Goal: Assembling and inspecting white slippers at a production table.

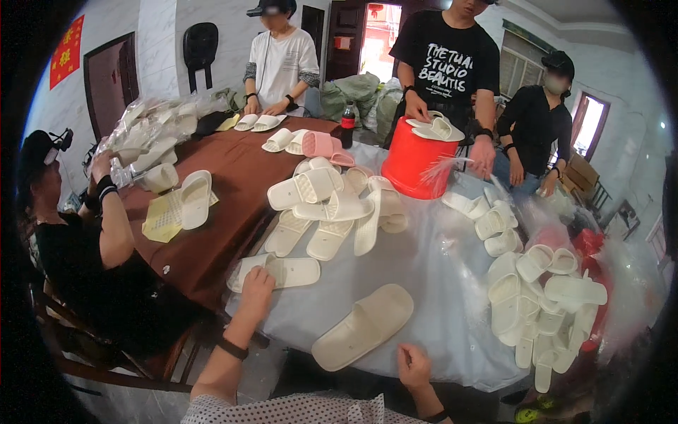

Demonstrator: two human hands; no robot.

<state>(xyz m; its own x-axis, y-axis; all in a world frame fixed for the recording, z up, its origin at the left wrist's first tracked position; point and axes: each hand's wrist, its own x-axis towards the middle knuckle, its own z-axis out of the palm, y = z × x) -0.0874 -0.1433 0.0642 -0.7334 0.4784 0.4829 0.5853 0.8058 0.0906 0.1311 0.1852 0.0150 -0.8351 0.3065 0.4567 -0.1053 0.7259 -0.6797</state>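
My left hand (256, 288) is closed on the near edge of a cream slipper (296, 272), which lies at the left edge of the pale cloth. Its fingers partly cover the slipper's strap. Close in front of me another cream slipper (353, 338) rests at a slant, with a smooth broad strap. Just to the right of its near side, my right hand (414, 366) is held with curled fingers, apart from the slipper, and nothing shows in it. Beyond, a heap of cream slippers (332, 205) with quilted straps covers the middle of the table.
More slippers (508, 300) are piled at the right beside clear plastic bags (628, 283). An upturned red bucket (417, 162) bears slippers under a standing person's hands. Pink slippers (321, 145) and a dark bottle (347, 124) stand far back. Another person sits left by the brown-covered table (233, 187).
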